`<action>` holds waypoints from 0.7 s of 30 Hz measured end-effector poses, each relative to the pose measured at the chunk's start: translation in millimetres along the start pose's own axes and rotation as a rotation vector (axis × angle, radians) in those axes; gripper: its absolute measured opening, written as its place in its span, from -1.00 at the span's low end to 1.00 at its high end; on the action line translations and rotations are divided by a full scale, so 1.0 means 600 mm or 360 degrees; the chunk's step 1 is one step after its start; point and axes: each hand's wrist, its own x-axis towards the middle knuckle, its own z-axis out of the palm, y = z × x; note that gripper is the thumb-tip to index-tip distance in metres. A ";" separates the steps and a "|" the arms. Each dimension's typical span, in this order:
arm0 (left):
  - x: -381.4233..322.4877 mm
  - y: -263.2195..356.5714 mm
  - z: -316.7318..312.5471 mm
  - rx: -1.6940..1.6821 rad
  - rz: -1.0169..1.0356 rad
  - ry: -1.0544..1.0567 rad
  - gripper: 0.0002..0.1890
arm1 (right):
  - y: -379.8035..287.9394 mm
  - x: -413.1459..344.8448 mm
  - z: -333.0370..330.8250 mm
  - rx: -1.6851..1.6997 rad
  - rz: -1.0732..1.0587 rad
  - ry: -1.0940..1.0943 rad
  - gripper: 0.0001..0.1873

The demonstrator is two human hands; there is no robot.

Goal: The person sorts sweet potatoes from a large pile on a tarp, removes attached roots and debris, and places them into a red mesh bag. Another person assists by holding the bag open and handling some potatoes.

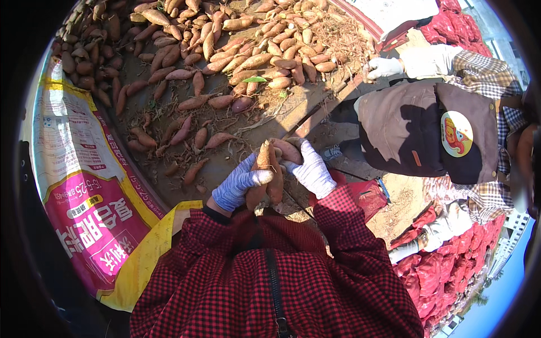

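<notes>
My left hand (240, 182), in a pale knitted glove, is closed round several long sweet potatoes (275, 183) held together in front of my chest; its thumb lies across them. Just to the right, my right hand (310, 167), gloved alike, grips a reddish sweet potato (287, 151) near the tips of that bunch. Beyond both hands spreads a large heap of loose sweet potatoes (253, 61) with thin roots among them. A few single ones lie nearer, such as a long thin one (195, 170) left of my left hand.
A printed fertilizer sack (97, 203) hangs over the left edge. At the right stands a person in a dark apron (401, 126), one white-gloved hand (383, 68) at the heap's edge, the other beside red cloth. Filled red mesh bags (439, 270) are stacked behind. Red netting (367, 196) lies right of my hands.
</notes>
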 end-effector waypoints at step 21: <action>-0.068 -0.153 0.109 -0.0217 -0.0108 0.0161 -0.36 | 0.122 -0.284 -0.029 0.0646 -0.0131 0.0021 -0.46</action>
